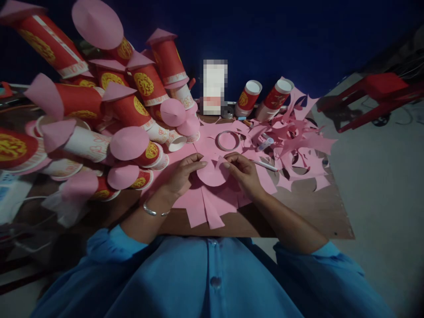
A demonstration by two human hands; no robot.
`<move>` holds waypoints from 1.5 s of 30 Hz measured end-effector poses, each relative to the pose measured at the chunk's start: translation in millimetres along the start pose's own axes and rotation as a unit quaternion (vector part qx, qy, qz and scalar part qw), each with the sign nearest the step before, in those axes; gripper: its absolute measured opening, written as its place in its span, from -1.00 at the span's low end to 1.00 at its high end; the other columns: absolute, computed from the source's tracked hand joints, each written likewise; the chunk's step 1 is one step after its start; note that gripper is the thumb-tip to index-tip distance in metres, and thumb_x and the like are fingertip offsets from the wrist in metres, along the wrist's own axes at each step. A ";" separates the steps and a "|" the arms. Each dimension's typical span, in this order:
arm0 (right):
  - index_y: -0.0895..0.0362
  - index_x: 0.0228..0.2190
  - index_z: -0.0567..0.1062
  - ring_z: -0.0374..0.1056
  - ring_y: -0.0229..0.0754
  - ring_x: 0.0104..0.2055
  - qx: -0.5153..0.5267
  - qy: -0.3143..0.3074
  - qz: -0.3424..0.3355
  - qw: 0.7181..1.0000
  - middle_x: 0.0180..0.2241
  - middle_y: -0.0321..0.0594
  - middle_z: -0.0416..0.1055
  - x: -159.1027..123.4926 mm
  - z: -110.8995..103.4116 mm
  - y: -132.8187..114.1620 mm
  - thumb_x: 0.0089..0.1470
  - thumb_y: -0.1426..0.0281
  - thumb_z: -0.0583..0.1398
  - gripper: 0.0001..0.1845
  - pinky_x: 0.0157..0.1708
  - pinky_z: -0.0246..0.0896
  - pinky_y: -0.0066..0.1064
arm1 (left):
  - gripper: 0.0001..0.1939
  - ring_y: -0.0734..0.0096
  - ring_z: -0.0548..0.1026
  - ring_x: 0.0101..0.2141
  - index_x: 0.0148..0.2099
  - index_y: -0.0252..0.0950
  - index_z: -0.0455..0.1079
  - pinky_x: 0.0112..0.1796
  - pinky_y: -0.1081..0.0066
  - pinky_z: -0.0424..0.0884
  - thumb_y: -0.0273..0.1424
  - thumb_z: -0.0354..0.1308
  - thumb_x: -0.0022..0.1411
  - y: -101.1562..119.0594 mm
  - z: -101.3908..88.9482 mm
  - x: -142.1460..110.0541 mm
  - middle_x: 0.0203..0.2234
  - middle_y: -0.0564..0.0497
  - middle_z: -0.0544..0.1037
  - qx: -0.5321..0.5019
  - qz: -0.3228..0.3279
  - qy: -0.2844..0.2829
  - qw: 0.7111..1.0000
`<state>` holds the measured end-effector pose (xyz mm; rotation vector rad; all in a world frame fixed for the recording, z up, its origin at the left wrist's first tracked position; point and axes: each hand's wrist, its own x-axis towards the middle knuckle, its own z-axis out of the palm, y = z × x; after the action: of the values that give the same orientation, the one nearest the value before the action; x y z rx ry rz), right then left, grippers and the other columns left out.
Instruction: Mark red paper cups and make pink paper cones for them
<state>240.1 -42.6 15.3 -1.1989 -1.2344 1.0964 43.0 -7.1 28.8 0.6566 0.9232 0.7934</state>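
Note:
My left hand (183, 174) and my right hand (243, 172) both pinch a pink paper circle (212, 174) and curl it between them, low over the brown table (298, 212). Each hand grips one edge of the circle, with fingers pressed together. Under them lie several pink paper sheets (207, 205) overhanging the near edge. A silver bangle (154, 212) sits on my left wrist.
A heap of red paper cups (132, 106) capped with pink cones fills the left. A tape roll (228, 141), a glue stick (266, 144), a pen (266, 166) and pink offcuts (298, 141) lie beyond my hands. Two capped cups (261, 99) lie at the back. A red stool (377, 95) stands far right.

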 end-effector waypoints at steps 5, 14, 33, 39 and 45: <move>0.03 -0.40 0.51 0.30 -0.24 -0.40 0.071 0.008 0.060 0.996 -0.41 -0.33 0.42 -0.5 0.9 1.4 0.03 0.00 0.42 -0.61 -0.36 0.32 -0.38 | -0.66 0.45 0.51 -0.39 -0.23 -0.27 0.45 -0.32 0.44 0.41 -0.36 0.48 -0.04 0.3 -0.4 1.0 -0.39 0.09 0.59 -0.033 -0.018 0.030 0.999; 0.02 -0.43 0.53 0.44 -0.11 -0.10 0.035 -0.004 -0.027 0.999 -0.23 -0.22 0.49 1.6 1.9 0.7 0.06 0.07 0.41 -0.68 0.00 0.37 -0.20 | -0.70 0.50 0.40 -0.52 -0.32 -0.29 0.52 -0.47 0.46 0.24 -0.28 0.49 -0.08 -0.2 0.6 2.0 -0.47 0.05 0.57 0.029 -0.023 -0.006 0.999; 0.08 -0.52 0.41 0.08 -0.34 -0.51 0.184 -0.026 0.143 0.972 -0.55 -0.44 0.27 -2.8 8.3 -3.4 -0.12 0.15 0.52 -0.56 -0.45 -0.01 -0.43 | -0.52 0.57 0.37 -0.46 0.05 -0.29 0.53 -0.40 0.55 0.30 -0.33 0.50 0.08 1.7 -3.4 -0.7 -0.46 0.15 0.40 0.070 0.075 -0.089 0.991; 0.08 -0.53 0.39 0.06 -0.35 -0.54 0.216 -0.024 0.160 0.963 -0.60 -0.47 0.26 -2.4 8.8 -2.3 -0.16 0.20 0.53 -0.56 -0.47 -0.05 -0.43 | -0.51 0.56 0.35 -0.46 0.07 -0.26 0.51 -0.41 0.55 0.28 -0.33 0.49 0.10 -0.6 -5.2 0.6 -0.47 0.17 0.35 0.091 0.086 -0.104 0.987; 0.08 -0.54 0.38 0.04 -0.37 -0.55 0.223 -0.020 0.172 0.959 -0.61 -0.48 0.23 -2.1 9.3 -4.1 -0.22 0.18 0.55 -0.52 -0.49 -0.09 -0.44 | -0.52 0.57 0.30 -0.46 0.09 -0.25 0.53 -0.41 0.55 0.25 -0.34 0.48 0.13 -1.9 -6.7 0.7 -0.48 0.18 0.31 0.112 0.098 -0.110 0.983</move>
<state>230.5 -44.6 18.8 -1.0601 -0.7578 1.5657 38.0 -6.6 24.0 1.0231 0.7588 0.7795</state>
